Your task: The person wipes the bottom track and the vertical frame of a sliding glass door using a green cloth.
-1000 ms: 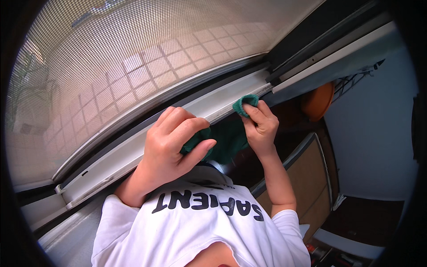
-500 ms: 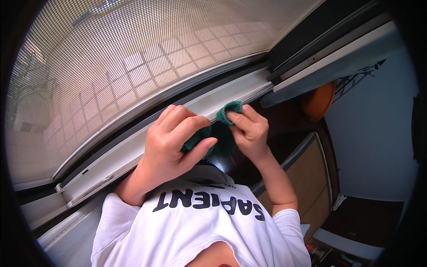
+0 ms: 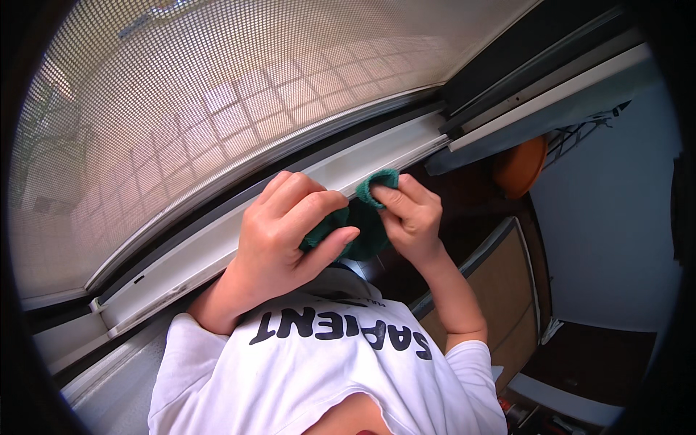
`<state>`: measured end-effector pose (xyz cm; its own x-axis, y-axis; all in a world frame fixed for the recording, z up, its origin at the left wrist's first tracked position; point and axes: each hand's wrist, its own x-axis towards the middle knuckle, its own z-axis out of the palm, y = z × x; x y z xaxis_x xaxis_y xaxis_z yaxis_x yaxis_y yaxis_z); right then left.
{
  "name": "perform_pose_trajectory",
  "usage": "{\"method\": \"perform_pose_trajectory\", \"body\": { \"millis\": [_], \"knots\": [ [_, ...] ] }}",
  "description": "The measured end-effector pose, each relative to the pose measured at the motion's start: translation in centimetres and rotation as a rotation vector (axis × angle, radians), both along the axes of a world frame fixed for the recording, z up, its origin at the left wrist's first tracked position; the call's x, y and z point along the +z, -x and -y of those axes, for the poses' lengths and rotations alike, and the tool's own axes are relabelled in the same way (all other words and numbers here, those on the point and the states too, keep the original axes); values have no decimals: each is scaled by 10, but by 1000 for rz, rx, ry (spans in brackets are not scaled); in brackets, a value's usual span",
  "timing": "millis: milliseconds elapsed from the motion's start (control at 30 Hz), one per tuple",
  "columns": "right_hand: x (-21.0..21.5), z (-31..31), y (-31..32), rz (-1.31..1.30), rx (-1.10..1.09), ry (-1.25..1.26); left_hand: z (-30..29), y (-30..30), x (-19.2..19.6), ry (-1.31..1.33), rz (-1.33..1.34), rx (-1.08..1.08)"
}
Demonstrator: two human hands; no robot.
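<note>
A dark green cloth point(image 3: 366, 228) hangs bunched between my two hands, just on the near side of the white window sill track point(image 3: 348, 165). My left hand point(image 3: 286, 225) curls around the cloth's left part, thumb toward the right, and its palm hides much of that part. With thumb and fingers my right hand point(image 3: 413, 214) pinches the cloth's upper right end, which folds over into a small loop around the thumb. The cloth's middle sags below and between the hands.
Beyond the sill stands a mesh window screen point(image 3: 239, 94). At the right are a dark window frame point(image 3: 529, 69), an orange round object point(image 3: 520, 167), a tan panel with a pale rim point(image 3: 500, 283) and a pale wall point(image 3: 609, 239).
Both hands and the cloth have shifted very slightly to the right in the picture. The hold on the cloth is the same.
</note>
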<state>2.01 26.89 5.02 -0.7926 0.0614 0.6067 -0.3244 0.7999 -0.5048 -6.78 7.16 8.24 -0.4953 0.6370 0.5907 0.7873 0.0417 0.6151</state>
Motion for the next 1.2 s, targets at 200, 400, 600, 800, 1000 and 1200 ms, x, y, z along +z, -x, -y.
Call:
{"method": "perform_pose_trajectory", "body": {
  "millis": [200,400,600,800,1000,1200],
  "knots": [
    [0,3,1,-7,17,1,0,0,0,9,-1,-6],
    [-1,-6,0,13,-8,3,-1,0,0,-1,-5,-5],
    [-1,-8,3,12,-10,12,-1,0,1,-14,-9,-1],
    [-16,18,-1,27,52,-9,-1,0,1,18,-5,2],
    [-23,-59,1,-47,-354,-39,1,-3,4,15,17,1],
    [-15,12,-8,127,-105,-82,-1,-4,4,28,2,-1]
  ]
}}
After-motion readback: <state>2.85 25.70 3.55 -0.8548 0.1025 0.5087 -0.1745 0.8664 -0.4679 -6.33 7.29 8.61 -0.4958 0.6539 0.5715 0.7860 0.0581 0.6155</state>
